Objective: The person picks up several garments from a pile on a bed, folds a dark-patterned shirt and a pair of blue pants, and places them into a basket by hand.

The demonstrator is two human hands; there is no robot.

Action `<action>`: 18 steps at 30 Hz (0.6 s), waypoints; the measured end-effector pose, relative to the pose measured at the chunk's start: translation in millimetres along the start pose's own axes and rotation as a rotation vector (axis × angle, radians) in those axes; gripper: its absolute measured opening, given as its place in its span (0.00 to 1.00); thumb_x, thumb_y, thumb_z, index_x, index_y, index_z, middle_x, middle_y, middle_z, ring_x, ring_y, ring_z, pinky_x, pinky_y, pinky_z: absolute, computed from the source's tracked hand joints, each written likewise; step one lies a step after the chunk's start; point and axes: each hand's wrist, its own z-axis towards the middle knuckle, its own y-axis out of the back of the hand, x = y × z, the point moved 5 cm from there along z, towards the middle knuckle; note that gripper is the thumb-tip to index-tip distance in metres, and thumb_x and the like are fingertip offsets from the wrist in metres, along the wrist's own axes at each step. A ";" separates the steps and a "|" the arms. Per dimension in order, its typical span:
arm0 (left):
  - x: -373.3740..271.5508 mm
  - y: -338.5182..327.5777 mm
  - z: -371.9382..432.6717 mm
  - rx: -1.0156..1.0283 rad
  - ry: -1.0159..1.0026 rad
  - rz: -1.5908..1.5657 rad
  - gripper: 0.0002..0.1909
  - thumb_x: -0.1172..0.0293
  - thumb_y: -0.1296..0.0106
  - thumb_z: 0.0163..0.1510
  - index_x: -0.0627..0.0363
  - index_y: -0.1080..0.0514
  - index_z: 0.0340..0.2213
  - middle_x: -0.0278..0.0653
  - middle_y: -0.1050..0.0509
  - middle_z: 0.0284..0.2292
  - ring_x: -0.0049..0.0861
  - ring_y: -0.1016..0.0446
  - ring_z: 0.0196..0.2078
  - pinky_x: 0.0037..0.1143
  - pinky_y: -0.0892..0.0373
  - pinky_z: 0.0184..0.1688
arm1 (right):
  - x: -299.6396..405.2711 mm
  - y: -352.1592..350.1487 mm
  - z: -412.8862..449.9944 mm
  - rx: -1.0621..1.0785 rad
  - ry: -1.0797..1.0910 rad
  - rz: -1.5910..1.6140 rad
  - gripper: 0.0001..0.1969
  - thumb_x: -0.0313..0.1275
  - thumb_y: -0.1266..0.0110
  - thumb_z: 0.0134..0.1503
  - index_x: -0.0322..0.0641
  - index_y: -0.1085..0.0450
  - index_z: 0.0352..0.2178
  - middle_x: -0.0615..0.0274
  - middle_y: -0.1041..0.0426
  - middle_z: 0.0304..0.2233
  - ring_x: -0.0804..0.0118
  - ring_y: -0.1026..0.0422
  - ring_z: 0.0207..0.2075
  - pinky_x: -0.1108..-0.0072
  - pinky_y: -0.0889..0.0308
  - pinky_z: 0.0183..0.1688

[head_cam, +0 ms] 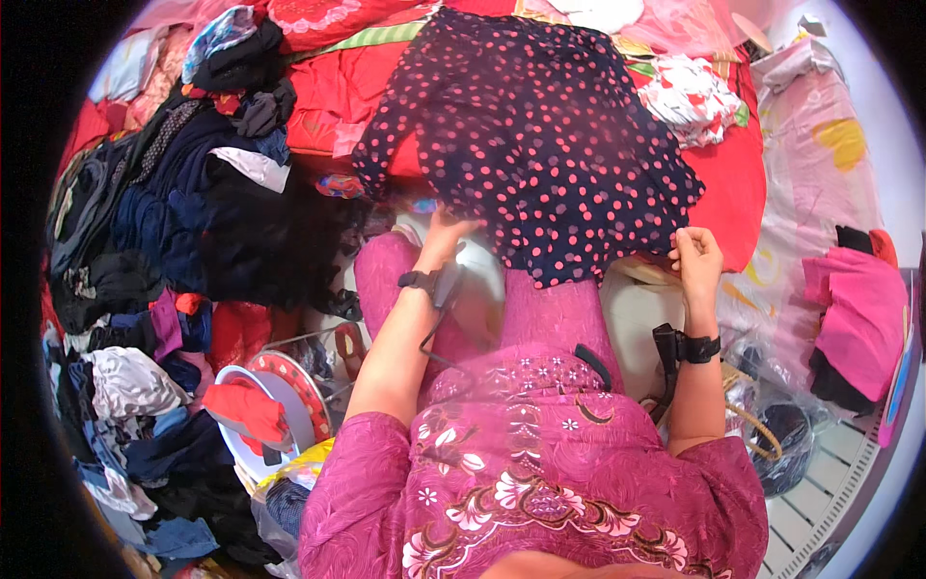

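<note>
A sheer navy garment with pink polka dots (pixel 535 152) is spread over the front of a red-covered bed, its lower edge hanging above my knees. At the garment's right lower corner, my right hand (pixel 698 253) pinches the fabric between thumb and fingertips. My left hand (pixel 450 237) is blurred beside the left part of the hem. Its fingertips reach the cloth, but whether they grip it is unclear. One sleeve (pixel 380 155) of the garment lies to the left, above that hand.
Dark clothes (pixel 239 224) are heaped at left, with more clothing (pixel 137 383) below. A pale bucket (pixel 300 405) holding red cloth stands near my left elbow. White-and-red fabric (pixel 691 101) lies on the red bed cover (pixel 731 195). Pink cloth (pixel 857 318) sits at right.
</note>
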 end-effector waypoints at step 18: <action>-8.1 32.1 -62.4 0.186 0.079 -0.496 0.22 0.67 0.45 0.51 0.56 0.35 0.48 0.34 0.30 0.41 0.25 0.32 0.44 0.28 0.33 0.45 | 8.6 -16.2 61.0 -0.259 0.446 -0.742 0.30 0.36 0.39 0.43 0.29 0.38 0.46 0.44 0.35 0.46 0.47 0.38 0.49 0.65 0.43 0.52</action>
